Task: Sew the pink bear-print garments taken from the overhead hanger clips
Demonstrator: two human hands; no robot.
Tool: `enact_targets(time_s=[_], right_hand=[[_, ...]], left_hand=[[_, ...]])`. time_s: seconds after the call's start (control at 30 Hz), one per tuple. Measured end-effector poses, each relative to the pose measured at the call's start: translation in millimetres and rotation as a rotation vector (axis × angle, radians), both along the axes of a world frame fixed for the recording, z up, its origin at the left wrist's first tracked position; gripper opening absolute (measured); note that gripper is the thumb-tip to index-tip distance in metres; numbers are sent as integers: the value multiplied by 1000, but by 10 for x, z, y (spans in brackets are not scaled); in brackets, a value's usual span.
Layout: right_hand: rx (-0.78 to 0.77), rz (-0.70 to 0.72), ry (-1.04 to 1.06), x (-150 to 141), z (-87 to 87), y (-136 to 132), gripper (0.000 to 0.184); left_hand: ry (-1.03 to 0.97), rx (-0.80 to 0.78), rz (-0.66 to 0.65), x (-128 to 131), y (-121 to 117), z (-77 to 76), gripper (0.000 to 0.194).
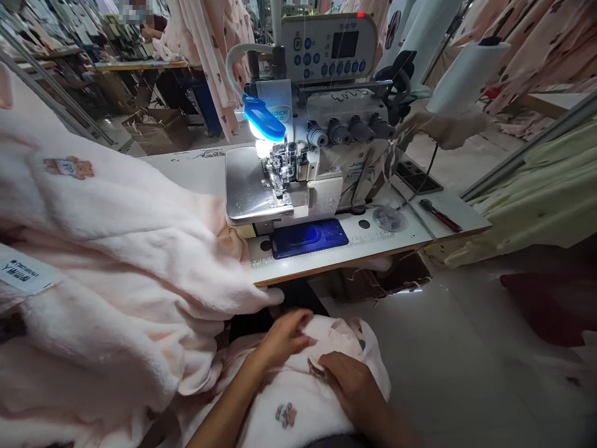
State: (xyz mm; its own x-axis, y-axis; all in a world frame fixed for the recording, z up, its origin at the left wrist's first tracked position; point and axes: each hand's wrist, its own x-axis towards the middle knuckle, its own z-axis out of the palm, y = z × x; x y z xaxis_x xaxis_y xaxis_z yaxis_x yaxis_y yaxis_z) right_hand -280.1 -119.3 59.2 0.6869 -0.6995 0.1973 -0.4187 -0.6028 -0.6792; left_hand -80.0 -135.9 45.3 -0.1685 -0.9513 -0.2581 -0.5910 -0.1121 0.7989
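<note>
Both my hands rest on a pale pink fleece piece (298, 398) with a small bear print, lying on my lap below the table edge. My left hand (284, 339) lies on its upper fold, fingers curled and pinching the fleece. My right hand (347, 376) presses down on the same piece, fingers bent into the fabric. A big heap of the same pink fleece (116, 249) spills off the table at my left. The overlock sewing machine (308, 155) stands ahead on the white table (373, 239), its lamp lit and nothing under the presser foot.
A blue plate (310, 238) is set in the table before the machine. Scissors (441, 216) lie at the table's right end. A white label (23, 274) is on the heap. Pink garments hang behind; cream fabric (536, 199) hangs at right. Another person sits at the far back left.
</note>
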Motion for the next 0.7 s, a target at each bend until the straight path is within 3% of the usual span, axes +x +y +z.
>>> enact_targets(time_s=[0.07, 0.13, 0.27, 0.33, 0.43, 0.57, 0.7], right_hand=[[69, -12, 23, 20, 14, 13, 27], [132, -15, 32, 43, 20, 8, 25], [212, -34, 21, 55, 51, -32, 22], [207, -58, -44, 53, 105, -78, 21], [223, -127, -186, 65, 238, -176, 19], [362, -207, -343, 145, 389, -265, 15], [495, -264, -329, 256, 404, -235, 14]], left_hand=[[9, -22, -110, -20, -20, 20, 40], [-8, -41, -139, -50, -60, -15, 29], [-32, -44, -62, -125, -126, -110, 12], [-8, -25, 20, -164, -116, -85, 6], [92, -1, 126, -209, -39, 86, 26], [304, 15, 190, -223, 116, 382, 28], [478, 49, 311, -199, 238, 496, 45]])
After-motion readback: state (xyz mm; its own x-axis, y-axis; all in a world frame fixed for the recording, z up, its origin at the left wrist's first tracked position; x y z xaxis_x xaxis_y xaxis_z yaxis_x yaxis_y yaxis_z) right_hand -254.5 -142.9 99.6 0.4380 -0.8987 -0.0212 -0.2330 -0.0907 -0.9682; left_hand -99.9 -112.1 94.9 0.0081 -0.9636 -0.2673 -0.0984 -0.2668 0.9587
